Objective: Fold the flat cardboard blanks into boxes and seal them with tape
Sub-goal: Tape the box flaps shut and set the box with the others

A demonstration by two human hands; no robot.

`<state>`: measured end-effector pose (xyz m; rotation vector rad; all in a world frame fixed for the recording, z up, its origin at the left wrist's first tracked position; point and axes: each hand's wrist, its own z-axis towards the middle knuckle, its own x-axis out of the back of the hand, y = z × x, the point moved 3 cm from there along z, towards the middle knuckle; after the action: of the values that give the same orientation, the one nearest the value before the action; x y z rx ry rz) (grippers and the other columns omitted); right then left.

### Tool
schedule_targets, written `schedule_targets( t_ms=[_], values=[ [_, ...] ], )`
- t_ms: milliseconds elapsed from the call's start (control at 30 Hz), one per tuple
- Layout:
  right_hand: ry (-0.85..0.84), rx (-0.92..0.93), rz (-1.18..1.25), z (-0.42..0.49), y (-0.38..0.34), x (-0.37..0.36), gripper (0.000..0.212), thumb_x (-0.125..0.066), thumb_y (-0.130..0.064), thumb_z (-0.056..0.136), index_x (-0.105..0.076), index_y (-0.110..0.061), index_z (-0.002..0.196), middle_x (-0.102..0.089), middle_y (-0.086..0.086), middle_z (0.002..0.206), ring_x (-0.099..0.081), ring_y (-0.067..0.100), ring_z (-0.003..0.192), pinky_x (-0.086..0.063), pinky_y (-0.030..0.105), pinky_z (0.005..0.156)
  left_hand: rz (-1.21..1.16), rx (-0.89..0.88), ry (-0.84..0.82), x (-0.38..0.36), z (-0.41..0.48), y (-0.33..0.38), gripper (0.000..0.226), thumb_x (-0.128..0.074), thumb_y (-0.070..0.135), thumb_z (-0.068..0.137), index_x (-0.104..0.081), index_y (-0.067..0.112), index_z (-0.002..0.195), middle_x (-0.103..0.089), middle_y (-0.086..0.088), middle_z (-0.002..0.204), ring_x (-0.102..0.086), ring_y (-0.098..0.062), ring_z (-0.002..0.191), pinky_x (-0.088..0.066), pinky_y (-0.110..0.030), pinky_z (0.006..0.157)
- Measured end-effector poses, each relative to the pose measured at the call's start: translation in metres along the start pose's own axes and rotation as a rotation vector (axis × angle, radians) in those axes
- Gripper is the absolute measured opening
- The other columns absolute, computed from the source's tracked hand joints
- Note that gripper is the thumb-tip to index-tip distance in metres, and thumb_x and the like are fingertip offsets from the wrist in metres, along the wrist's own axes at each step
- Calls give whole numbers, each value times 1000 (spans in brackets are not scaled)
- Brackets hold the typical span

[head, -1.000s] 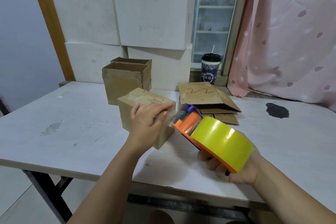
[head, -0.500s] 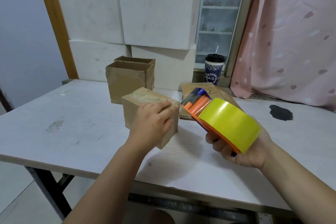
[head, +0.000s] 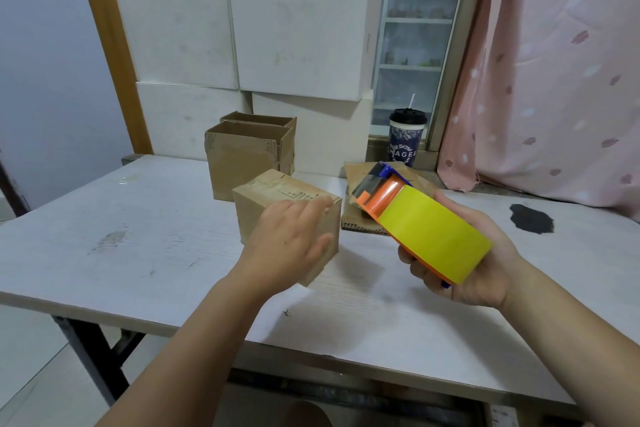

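Note:
A small folded cardboard box (head: 263,198) stands closed on the white table (head: 114,253), with tape across its top. My left hand (head: 291,239) lies flat against the box's near side, fingers straight, fingertips at the top right edge. To its right my right hand (head: 474,253) grips an orange tape dispenser (head: 384,198) loaded with a wide yellow tape roll (head: 433,239), held above the table with its blue blade end pointing away from me. Flat cardboard blanks (head: 360,215) lie behind the dispenser, partly hidden by it.
Two open brown boxes (head: 242,156) stand behind the closed one. Large white boxes (head: 301,35) are stacked along the table's back. A dark lidded cup with a straw (head: 406,139) sits on the window sill. A black stain (head: 530,218) marks the table at right, below a pink curtain (head: 561,73).
My right hand has lifted the tape dispenser up and away from the box's right edge. My left hand's fingers have straightened and slid along the box's near side.

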<state>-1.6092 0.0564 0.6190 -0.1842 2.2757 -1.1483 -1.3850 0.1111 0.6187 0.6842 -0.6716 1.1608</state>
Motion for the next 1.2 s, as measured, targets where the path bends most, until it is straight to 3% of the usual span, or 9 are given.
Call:
schedule_targets(
  t_ms=[200,300,400,567,700,800,900,1033,1200],
  values=[
    [15,44,-3,-4,-1,-2,62,-64,-58,68,-62,-19,116,-63,15,85,-63,29,53,-49,26,42,-129,99,64,-1,9,7,27,-51,19,96,-67,22,117,-65,2,107,-53,-19,100,-27,-20,82],
    [-39,109,11,-9,-4,-7,48,-62,-54,70,-74,-18,97,-71,14,80,-68,30,56,-52,30,45,-255,66,29,-1,6,10,25,-56,6,91,-73,18,106,-68,2,99,-58,-18,97,-26,-36,108],
    [-111,245,-29,-6,-12,-15,45,-59,-53,71,-76,-23,101,-74,9,100,-72,28,79,-58,38,60,-311,50,-15,1,5,7,30,-54,-4,88,-71,14,104,-67,2,104,-57,-14,98,-31,-44,108],
    [-122,369,-87,8,-23,-32,48,-56,-58,74,-77,-22,99,-70,4,105,-51,25,103,-47,38,85,-474,183,-59,2,8,1,57,-39,-18,73,-70,18,105,-61,20,105,-54,-3,108,-15,-14,111],
    [-89,443,-91,22,-32,-40,56,-61,-59,71,-70,-21,112,-68,2,93,-54,19,75,-52,31,70,-932,459,5,4,12,-6,25,-46,5,94,-67,19,96,-73,10,91,-63,-6,98,-44,-28,93],
    [6,526,-210,30,-41,-45,47,-57,-61,80,-70,-21,103,-60,2,76,-57,15,59,-51,27,55,-1091,608,105,8,22,-12,46,-34,42,100,-68,18,81,-74,4,84,-66,-14,95,-44,-33,96],
    [48,842,-435,33,-61,-58,34,-50,-54,90,-69,-31,107,-67,-1,88,-63,16,77,-53,28,68,-1134,792,121,12,32,-17,60,-36,61,93,-68,16,69,-74,-2,78,-68,-20,89,-46,-37,96],
    [105,1121,-953,34,-77,-75,57,-44,-59,88,-31,-46,142,-53,-18,131,-54,2,114,-45,20,91,-1139,844,33,13,40,-10,62,-40,71,85,-67,15,81,-73,0,73,-69,-17,83,-49,-38,92],
    [149,1114,-1481,38,-72,-84,57,-34,-69,83,-7,-71,134,-54,-15,121,-49,-3,95,-38,18,81,-875,755,189,18,43,-2,55,-52,72,67,-69,27,95,-71,13,88,-61,-11,97,-33,-49,101]
  ],
)
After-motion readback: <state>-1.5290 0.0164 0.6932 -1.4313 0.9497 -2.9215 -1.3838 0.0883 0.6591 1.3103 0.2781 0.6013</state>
